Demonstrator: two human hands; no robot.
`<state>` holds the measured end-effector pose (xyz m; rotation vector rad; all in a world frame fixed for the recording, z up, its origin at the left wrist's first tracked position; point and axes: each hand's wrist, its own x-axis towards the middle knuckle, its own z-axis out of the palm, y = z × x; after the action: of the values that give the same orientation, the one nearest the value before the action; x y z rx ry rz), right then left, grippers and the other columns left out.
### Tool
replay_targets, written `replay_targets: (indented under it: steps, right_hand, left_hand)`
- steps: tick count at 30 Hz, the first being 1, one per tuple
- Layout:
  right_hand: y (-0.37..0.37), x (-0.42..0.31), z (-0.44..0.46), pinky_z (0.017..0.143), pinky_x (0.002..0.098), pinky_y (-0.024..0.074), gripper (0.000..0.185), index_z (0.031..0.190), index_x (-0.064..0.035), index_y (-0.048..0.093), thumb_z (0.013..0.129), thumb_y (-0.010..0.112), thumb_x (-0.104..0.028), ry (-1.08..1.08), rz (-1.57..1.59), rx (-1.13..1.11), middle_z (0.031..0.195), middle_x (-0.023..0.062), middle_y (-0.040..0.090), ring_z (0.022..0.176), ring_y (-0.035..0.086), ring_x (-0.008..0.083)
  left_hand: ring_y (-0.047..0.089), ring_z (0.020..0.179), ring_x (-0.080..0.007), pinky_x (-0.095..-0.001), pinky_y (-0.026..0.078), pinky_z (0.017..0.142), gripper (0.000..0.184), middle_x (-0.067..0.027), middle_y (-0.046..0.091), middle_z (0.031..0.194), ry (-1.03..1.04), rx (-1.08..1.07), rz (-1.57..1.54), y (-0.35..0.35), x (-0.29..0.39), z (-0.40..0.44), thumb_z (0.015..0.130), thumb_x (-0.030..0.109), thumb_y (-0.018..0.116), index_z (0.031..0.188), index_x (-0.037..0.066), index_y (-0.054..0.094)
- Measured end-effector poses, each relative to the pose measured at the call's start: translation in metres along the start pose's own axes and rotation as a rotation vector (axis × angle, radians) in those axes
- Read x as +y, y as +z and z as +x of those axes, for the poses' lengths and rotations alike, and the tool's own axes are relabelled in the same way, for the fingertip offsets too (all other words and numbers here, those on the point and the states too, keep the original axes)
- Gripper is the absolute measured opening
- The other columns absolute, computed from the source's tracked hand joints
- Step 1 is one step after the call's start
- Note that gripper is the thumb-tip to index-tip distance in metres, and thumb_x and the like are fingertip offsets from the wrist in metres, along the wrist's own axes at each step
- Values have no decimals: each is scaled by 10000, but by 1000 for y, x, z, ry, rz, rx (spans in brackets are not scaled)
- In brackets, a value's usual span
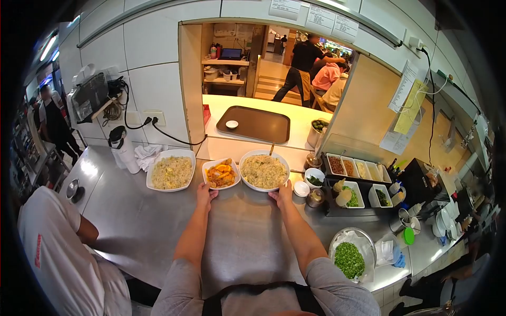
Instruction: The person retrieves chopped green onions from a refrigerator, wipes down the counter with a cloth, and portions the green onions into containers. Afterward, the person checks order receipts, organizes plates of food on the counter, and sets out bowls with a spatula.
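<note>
My left hand grips the near left edge of a small white square bowl of orange-coated food pieces. My right hand is closed on the near right rim of a round white bowl filled with fried rice. A utensil handle sticks up from that rice. Both bowls stand side by side at the back of the steel counter, close to the pass window. Left of them sits a white square bowl of fried rice, apart from my hands.
A brown tray with a small white dish lies on the pass ledge. On the right are garnish containers, jars and a bowl of chopped greens. A co-worker's white sleeve is close on my left.
</note>
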<state>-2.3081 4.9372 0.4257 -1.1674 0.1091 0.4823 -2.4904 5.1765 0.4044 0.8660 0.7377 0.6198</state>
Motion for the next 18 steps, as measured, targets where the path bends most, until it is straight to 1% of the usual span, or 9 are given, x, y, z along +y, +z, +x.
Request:
replay_targets:
  steps: [1, 3, 6, 8, 9, 10, 12, 13, 18]
  right_hand:
    - [8, -11, 0, 644, 469, 524, 559, 1354, -149, 229, 843, 427, -43, 0, -85, 2, 1051, 176, 555, 849, 594, 331]
    - [-3, 8, 85, 677, 457, 515, 439, 1239, -85, 399, 806, 455, -45, -346, -897, 61, 1040, 209, 561, 853, 592, 347]
    - [32, -50, 64, 785, 438, 482, 323, 1077, 10, 524, 780, 479, -109, -775, -1473, 122, 960, 235, 599, 860, 603, 380]
    - [76, -133, 45, 764, 453, 487, 246, 982, -5, 574, 780, 504, -127, -483, -1787, -121, 948, 211, 608, 865, 602, 374]
    - [84, -153, 70, 739, 453, 494, 255, 990, -14, 568, 782, 527, -156, -851, -1680, -48, 963, 198, 598, 863, 604, 360]
    - [104, -189, 69, 743, 437, 494, 226, 967, -23, 571, 790, 531, -157, -1005, -1607, 58, 1002, 187, 567, 879, 591, 344]
    - [144, -269, 46, 822, 447, 449, 252, 1036, -24, 527, 798, 500, -103, -1442, -1475, 227, 1079, 213, 491, 974, 521, 364]
    - [161, -303, 26, 821, 458, 437, 303, 1080, -13, 504, 784, 509, -79, -1664, -1403, 323, 1084, 221, 489, 984, 514, 372]
    - [212, -417, -18, 804, 445, 443, 451, 1166, -23, 456, 731, 574, -40, -2093, -1233, 581, 1163, 188, 504, 976, 534, 361]
  left_hand:
    - [621, 734, -226, -308, 534, 607, 466, -123, 551, 1012, -9, -65, -50, 1, -1, 16, 895, 156, 497, 1306, 31, 316]
    - [607, 778, -206, -297, 516, 667, 448, -116, 559, 994, 20, -111, -128, 5, -5, 32, 895, 164, 502, 1289, 33, 335]
    - [582, 803, -170, -273, 480, 723, 374, -89, 580, 929, 142, -71, -61, 8, -13, 33, 889, 175, 523, 1222, 41, 417]
    - [571, 811, -160, -265, 466, 729, 354, -80, 581, 943, 238, -75, 164, -7, -32, 24, 884, 168, 528, 1199, 24, 459]
    - [572, 807, -164, -269, 464, 730, 346, -81, 580, 971, 449, -77, 419, -15, -44, 14, 872, 162, 538, 1182, 18, 486]
    - [573, 804, -169, -273, 461, 731, 338, -82, 578, 999, 666, -79, 671, -21, -52, 0, 860, 156, 548, 1164, 11, 512]
    - [585, 823, -186, -285, 467, 736, 275, -102, 581, 1018, 750, -176, 943, -21, -43, -57, 831, 132, 572, 1079, 14, 586]
    - [588, 822, -188, -284, 469, 735, 257, -102, 581, 1016, 730, -204, 908, -17, -38, -73, 823, 122, 578, 1057, 17, 598]
    - [597, 794, -188, -281, 481, 719, 182, -99, 582, 1006, 678, -227, 792, -12, -38, -80, 795, 84, 599, 957, 10, 637]
